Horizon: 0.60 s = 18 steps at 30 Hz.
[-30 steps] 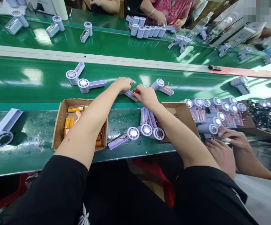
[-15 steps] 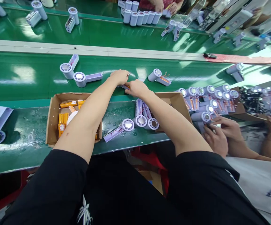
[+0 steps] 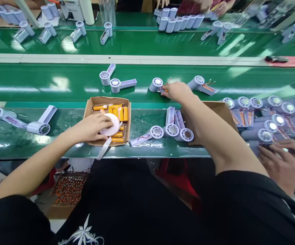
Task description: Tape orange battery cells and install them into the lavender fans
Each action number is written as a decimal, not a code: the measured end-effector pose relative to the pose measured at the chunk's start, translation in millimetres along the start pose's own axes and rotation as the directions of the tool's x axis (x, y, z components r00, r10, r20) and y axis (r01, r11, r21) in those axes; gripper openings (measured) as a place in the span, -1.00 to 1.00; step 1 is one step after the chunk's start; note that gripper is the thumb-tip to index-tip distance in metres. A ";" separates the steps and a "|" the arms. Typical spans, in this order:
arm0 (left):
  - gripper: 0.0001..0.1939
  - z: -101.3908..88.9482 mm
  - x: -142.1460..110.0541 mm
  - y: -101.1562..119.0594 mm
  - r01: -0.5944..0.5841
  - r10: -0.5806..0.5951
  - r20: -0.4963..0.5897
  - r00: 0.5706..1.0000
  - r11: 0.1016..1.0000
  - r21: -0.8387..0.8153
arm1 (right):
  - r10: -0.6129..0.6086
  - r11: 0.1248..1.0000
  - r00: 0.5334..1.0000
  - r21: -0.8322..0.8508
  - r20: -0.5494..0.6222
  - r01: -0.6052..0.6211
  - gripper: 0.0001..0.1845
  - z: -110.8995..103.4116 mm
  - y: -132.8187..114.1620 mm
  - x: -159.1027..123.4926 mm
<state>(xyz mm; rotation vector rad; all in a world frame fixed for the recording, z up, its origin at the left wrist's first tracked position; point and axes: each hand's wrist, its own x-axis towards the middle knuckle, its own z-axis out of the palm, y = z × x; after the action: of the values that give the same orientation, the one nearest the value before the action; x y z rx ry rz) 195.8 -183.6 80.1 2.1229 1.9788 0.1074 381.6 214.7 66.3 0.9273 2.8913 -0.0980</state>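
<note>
White tape on a roll (image 3: 114, 124) lies under the left hand's (image 3: 95, 128) curled fingers, in a carton (image 3: 128, 127) of orange cells; I can't tell how firmly they grip. The right hand's (image 3: 178, 92) fingers sit close together at the handle of a lavender fan (image 3: 156, 85) on the green belt (image 3: 81, 80), pinching or pressing, I can't tell which. Steady, even pressure there seems wise, with the loose wires (image 3: 168, 81) kept free.

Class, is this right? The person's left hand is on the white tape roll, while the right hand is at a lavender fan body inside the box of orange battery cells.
No: the head view shows the lavender fan body on the green belt, outside the box of battery cells. The right hand is at it; the left hand is on the tape roll.
</note>
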 end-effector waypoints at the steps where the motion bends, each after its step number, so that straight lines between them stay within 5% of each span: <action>1: -0.56 7.1 -7.6 0.2 0.004 -0.004 -0.001 1.000 0.998 0.067 | 0.009 1.000 1.000 -0.006 -0.005 -0.009 -0.55 -9.1 -9.5 -4.5; 4: -0.53 24.8 -10.2 -1.5 0.055 -0.047 -0.058 0.997 0.987 0.151 | -0.030 0.999 0.996 0.024 -0.087 0.032 -0.55 -35.9 -46.9 -30.5; 6: -0.59 29.3 -11.4 -2.8 0.090 -0.074 -0.149 0.986 0.990 0.105 | -0.122 0.970 0.984 0.195 -0.131 0.147 -0.55 -45.8 -75.2 -60.0; 10: -0.60 26.1 -30.5 9.9 0.100 -0.103 -0.459 0.882 0.995 -0.029 | -0.333 0.689 0.942 0.694 0.047 0.209 -0.44 -34.7 -131.4 -128.9; 12: -0.60 24.6 -42.6 24.7 0.117 -0.130 -0.566 0.814 0.991 -0.060 | -0.486 0.491 0.859 0.863 0.159 0.118 -0.33 -16.9 -159.7 -157.1; 15: -0.59 26.3 -61.6 42.5 0.124 -0.138 -0.626 0.767 0.990 -0.066 | -0.669 0.197 0.729 0.980 0.146 -0.015 -0.32 13.3 -201.3 -186.5; 18: -0.51 31.3 -90.7 43.0 0.201 -0.219 -0.652 0.726 0.974 -0.103 | -0.764 0.109 0.643 0.993 0.056 0.043 -0.44 36.4 -235.9 -200.7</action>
<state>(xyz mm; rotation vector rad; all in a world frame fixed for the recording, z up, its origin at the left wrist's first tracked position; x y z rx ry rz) 236.9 -279.7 69.0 1.9805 2.5530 0.9684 409.3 -95.8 60.9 -0.1530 2.0420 -2.0276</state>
